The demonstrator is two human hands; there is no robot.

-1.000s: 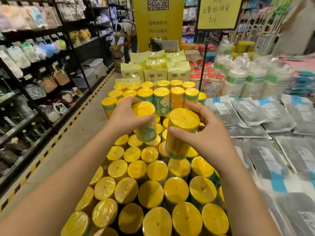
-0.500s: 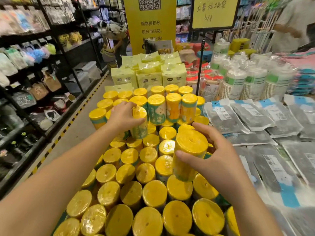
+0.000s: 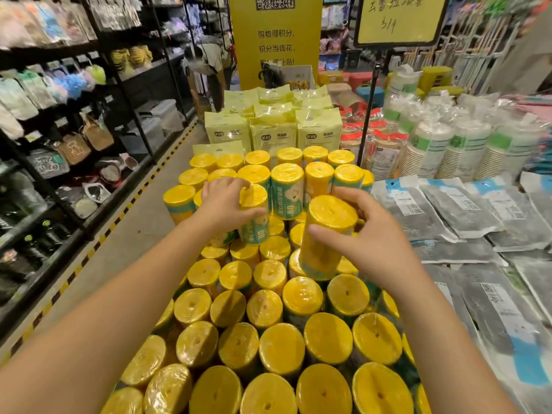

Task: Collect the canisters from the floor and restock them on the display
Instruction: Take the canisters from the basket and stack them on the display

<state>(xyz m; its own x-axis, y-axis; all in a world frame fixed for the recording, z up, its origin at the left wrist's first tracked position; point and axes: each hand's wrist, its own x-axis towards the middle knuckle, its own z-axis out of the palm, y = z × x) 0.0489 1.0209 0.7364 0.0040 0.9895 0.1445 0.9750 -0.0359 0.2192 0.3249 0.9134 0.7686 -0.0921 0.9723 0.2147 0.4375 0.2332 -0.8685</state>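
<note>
At the near edge, the table (image 3: 397, 375) is covered by a packed layer of upright canisters (image 3: 280, 348), only their yellow wrapped tops being seen. To the right, flat grey packets (image 3: 466, 210) are laid in overlapping rows just beside them; to the left, a floor (image 3: 125, 222) with a striped edge line is seen, and beyond it dark shelves (image 3: 59, 144) hung with goods.

Above the middle of the layer, a yellow canister (image 3: 325, 237) is held upright in the right hand (image 3: 376, 243), the thumb on its near side and the fingers curled round its far side. Whether its base touches the tops beneath cannot be told. Further on, a green-labelled canister (image 3: 254, 216) is gripped from the left by the left hand (image 3: 224, 204), fingers curled over its top. It is flanked closely by a raised tier of canisters (image 3: 288, 189), which hems it in on the right and behind.

Behind the tier, pale green packs (image 3: 274, 135) are stacked, with sleeves of paper cups (image 3: 430, 150) to the right. A sign pole (image 3: 369, 106) and a yellow banner (image 3: 276, 40) are seen furthest off.
</note>
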